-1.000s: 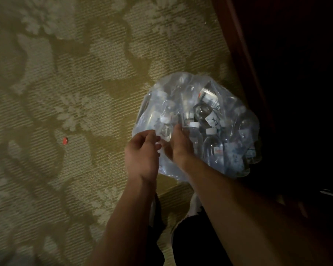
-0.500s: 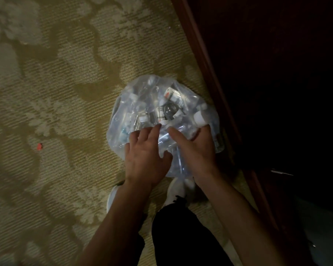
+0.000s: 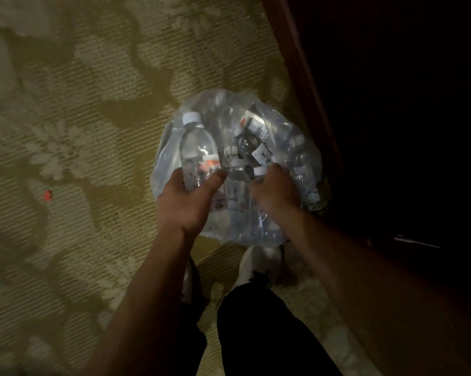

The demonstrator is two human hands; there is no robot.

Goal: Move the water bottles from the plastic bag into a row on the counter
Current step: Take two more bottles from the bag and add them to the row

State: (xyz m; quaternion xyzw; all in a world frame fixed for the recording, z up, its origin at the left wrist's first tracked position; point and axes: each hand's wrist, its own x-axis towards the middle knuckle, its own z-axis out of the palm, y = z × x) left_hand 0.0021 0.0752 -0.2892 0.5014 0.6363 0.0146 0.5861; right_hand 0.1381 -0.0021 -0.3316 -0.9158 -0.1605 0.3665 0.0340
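Observation:
A clear plastic bag [image 3: 304, 169] full of several water bottles sits on the patterned carpet in front of my feet. My left hand [image 3: 185, 204] grips a clear water bottle [image 3: 197, 147] with a white cap by its lower body; the bottle tilts up and away above the bag's left side. My right hand [image 3: 276, 191] reaches into the bag's mouth, fingers curled around another bottle with a white cap [image 3: 260, 171]. More bottles [image 3: 253, 123] lie jumbled inside the bag. The counter is not in view.
Dark wooden furniture [image 3: 304, 77] runs along the right, with deep shadow beyond it. My white shoes [image 3: 258, 264] and dark trousers are just below the bag. A small red scrap [image 3: 47, 195] lies on the carpet at left.
My left hand has taken hold of a bottle and lifted it out over the bag's left side. My right hand has moved deeper among the bottles.

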